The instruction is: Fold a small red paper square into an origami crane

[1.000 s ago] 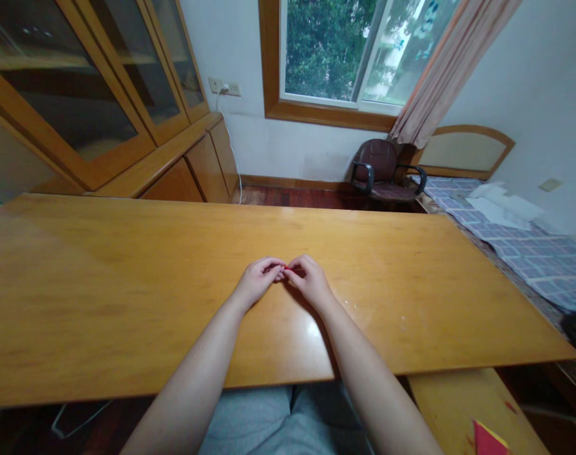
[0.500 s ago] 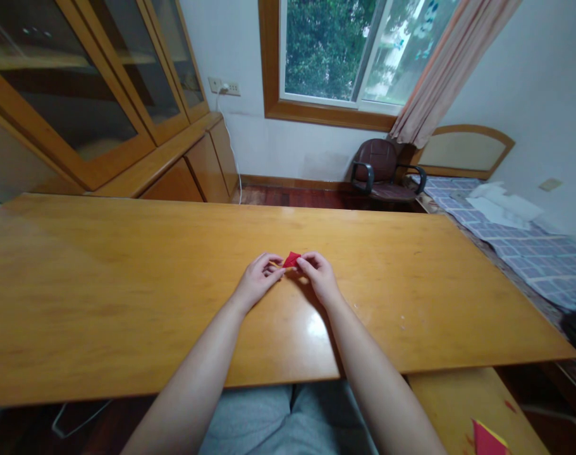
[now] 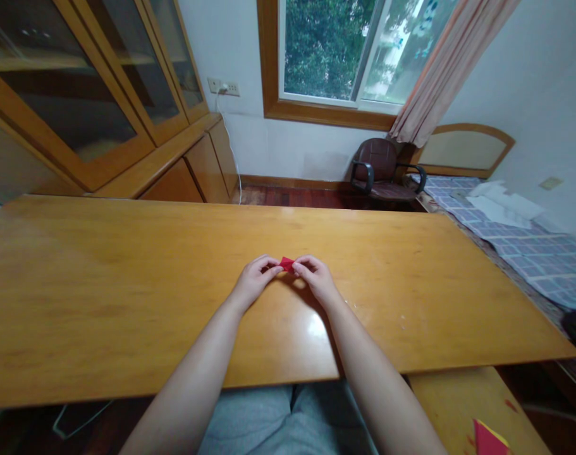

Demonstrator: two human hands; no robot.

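Observation:
A small piece of folded red paper (image 3: 286,264) is held between my two hands, just over the wooden table (image 3: 126,284). My left hand (image 3: 259,275) pinches its left end between thumb and fingers. At the other end, my right hand (image 3: 316,276) grips it the same way. The fingertips cover both ends of the paper, so only its middle shows. Both forearms reach in from the near table edge.
On a lower wooden surface (image 3: 463,398) at the bottom right lies a red and yellow piece (image 3: 490,439). Small whitish specks (image 3: 402,322) dot the table right of my hands. Beyond the table stand a chair (image 3: 380,167), a bed (image 3: 520,246) and a glass-door cabinet (image 3: 112,114).
The red paper has shifted slightly left and lies flatter between my fingers. My left fingers have closed onto its end; the yellowish edge seen there before is now hidden.

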